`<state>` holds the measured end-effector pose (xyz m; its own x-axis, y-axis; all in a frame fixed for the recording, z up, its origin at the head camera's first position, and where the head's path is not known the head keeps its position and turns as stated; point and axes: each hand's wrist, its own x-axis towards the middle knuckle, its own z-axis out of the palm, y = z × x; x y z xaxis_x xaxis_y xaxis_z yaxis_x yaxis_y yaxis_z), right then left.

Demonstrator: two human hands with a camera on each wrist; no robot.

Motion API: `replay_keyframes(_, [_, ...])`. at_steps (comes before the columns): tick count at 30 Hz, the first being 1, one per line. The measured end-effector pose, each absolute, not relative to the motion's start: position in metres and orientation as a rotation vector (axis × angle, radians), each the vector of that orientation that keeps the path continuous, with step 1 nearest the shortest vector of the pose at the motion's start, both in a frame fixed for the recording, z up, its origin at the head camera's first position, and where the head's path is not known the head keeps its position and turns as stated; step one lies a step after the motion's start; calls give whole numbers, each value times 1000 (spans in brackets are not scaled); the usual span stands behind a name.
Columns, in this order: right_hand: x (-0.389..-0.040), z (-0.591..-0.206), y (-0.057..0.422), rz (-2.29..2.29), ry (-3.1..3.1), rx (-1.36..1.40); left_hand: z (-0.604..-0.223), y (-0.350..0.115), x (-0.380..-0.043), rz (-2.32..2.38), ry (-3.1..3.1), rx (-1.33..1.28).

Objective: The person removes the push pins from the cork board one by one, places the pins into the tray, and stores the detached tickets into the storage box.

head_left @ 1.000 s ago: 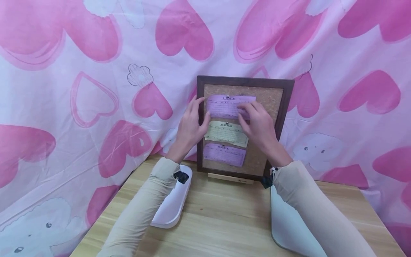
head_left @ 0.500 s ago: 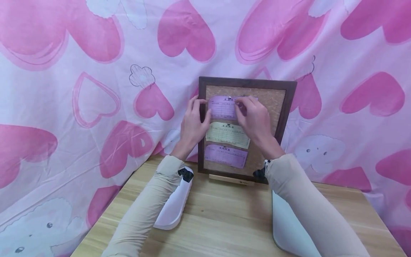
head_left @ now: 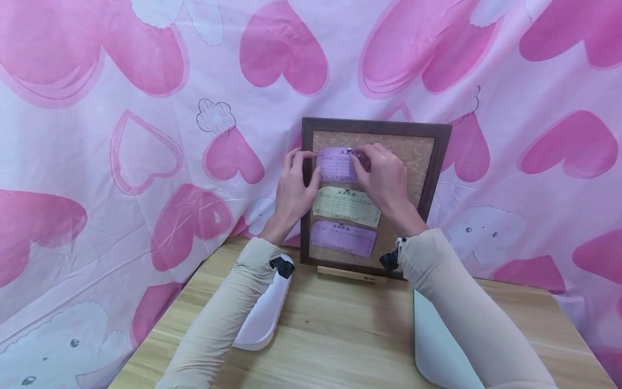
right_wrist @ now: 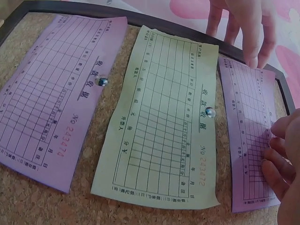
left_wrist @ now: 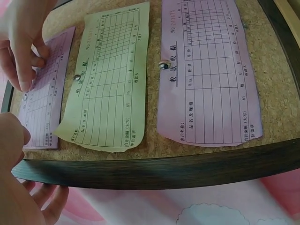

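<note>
A cork board (head_left: 405, 141) in a dark wooden frame stands upright and bears three receipt slips. The top purple slip (head_left: 334, 166) hangs above a yellow-green slip (head_left: 346, 205) and a lower purple slip (head_left: 342, 238). Round silver push pins (left_wrist: 164, 64) fix them near their upper edges. My left hand (head_left: 295, 186) grips the frame's left side, thumb in front and fingers behind. At the top slip, my right hand (head_left: 385, 181) has its thumb and index finger pinched at the push pin (head_left: 349, 150), and covers the slip's right part.
The board rests on a wooden stand (head_left: 352, 274) on the wooden table (head_left: 335, 329). A white tray (head_left: 259, 319) lies partly under the left forearm, a pale flat panel (head_left: 439, 340) partly under the right. A heart-patterned cloth (head_left: 194, 65) hangs behind.
My right hand has moved left and up across the top purple slip to its push pin, its fingertips drawing together. The left hand keeps its hold on the frame.
</note>
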<state>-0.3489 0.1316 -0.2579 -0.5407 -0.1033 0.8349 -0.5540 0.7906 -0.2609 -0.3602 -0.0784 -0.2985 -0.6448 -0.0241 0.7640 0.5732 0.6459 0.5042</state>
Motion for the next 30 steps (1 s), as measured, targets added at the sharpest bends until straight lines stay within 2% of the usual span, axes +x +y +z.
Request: replay_keyframes(30, [-346,-253,123,680,-2091,430,-298,-79,-352,-993,-2059,-430])
